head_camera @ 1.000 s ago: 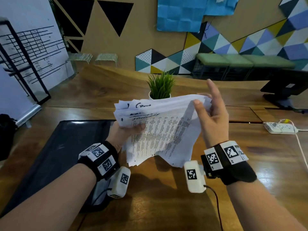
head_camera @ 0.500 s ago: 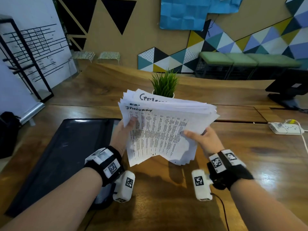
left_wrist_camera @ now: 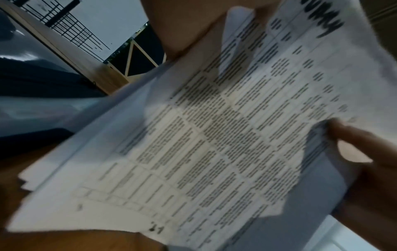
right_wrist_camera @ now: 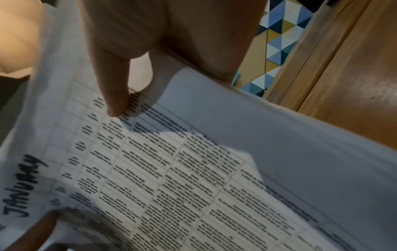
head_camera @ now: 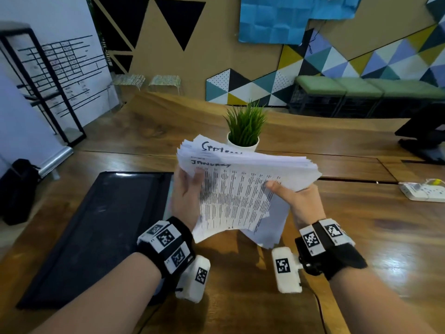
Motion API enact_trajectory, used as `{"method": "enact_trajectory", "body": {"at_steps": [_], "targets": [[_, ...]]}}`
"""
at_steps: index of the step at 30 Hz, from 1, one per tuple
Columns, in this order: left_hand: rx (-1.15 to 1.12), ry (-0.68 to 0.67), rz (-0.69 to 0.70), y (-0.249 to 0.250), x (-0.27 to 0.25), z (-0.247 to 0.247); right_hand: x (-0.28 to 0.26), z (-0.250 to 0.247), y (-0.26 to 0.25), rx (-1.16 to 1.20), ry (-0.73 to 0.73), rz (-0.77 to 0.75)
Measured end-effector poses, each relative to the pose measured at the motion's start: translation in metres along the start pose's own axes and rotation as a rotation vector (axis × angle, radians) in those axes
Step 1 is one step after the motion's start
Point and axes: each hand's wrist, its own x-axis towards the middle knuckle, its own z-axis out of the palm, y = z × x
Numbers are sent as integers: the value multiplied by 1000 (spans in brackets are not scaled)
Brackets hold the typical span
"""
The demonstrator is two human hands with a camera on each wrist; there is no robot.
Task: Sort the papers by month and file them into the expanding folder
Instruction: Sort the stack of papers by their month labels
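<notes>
The paper stack (head_camera: 243, 189) hangs above the table (head_camera: 361, 225), apart from the black folder (head_camera: 96, 225) and potted plant (head_camera: 244, 131). The left hand (head_camera: 186, 196) grips its left edge, and the right hand (head_camera: 297, 201) pinches its right edge, thumb on top.

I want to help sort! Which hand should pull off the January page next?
Probably the right hand. Its thumb lies on the January page at the stack's right edge, ready to slide it off. The left hand grips the whole stack of papers, steadying it.
</notes>
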Motion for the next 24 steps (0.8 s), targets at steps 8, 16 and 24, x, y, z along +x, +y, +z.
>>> {"method": "enact_trajectory", "body": {"at_steps": [8,16,24], "targets": [[177,199,384,54,-3,28,-4,-1,-8,48,-110,-64],[107,279,357,46,15,20,-1,-4,-6,74,-129,-16],[150,138,380,34,17,14,10,-9,0,102,-86,45]]}}
